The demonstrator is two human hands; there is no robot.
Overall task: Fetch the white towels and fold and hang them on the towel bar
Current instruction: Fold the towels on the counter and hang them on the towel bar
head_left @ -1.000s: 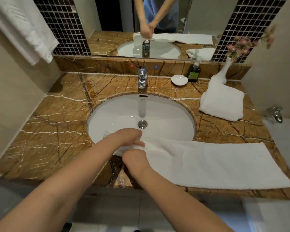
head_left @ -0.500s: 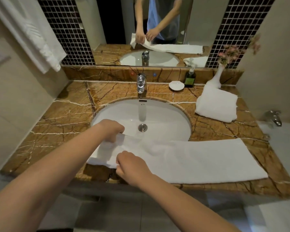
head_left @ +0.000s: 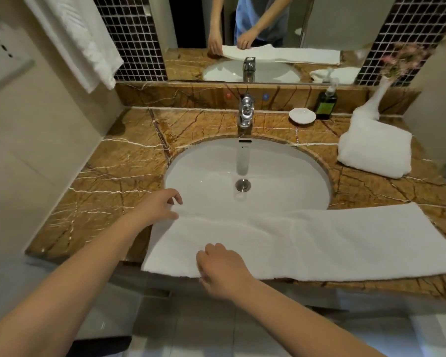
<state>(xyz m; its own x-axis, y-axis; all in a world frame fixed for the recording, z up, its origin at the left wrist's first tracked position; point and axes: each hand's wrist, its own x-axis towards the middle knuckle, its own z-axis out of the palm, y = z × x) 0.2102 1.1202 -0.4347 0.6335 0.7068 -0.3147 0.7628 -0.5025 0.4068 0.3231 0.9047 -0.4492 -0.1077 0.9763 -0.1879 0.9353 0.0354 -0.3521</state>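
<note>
Closest in, right hand (head_left: 222, 269) on the near edge of the long towel (head_left: 307, 240), knuckles up, fingers curled round the hem and gripping it. A bit further, left hand (head_left: 160, 206) at the far left corner of the same towel, thumb touching the cloth, fingers bent loosely just above it; hard to tell whether pinching or only touching. Changed from a moment ago: left end no longer bunched up between both hands, now pulled out to the left and laid flat. So, one long flat strip along the front of the counter (head_left: 113, 181), covering the front rim of the sink (head_left: 268, 163). Probably ready for the first fold; not folded yet, not hung yet. Behind it, brown stone with white cracks, a round white bowl with a silver plug (head_left: 243, 185), a shiny tap (head_left: 246, 109). Over on the right, a folded towel (head_left: 373, 148), thick and white, likely next in line. By the wall, a small white dish (head_left: 302, 116), a dark green soap bottle (head_left: 326, 101), a white vase (head_left: 373, 99) with pink flowers. Furthest back, a big mirror (head_left: 319, 27) showing both hands on the towel, small black tiles (head_left: 131, 34) beside it, and high on the left a hanging towel (head_left: 88, 39), white too.
</note>
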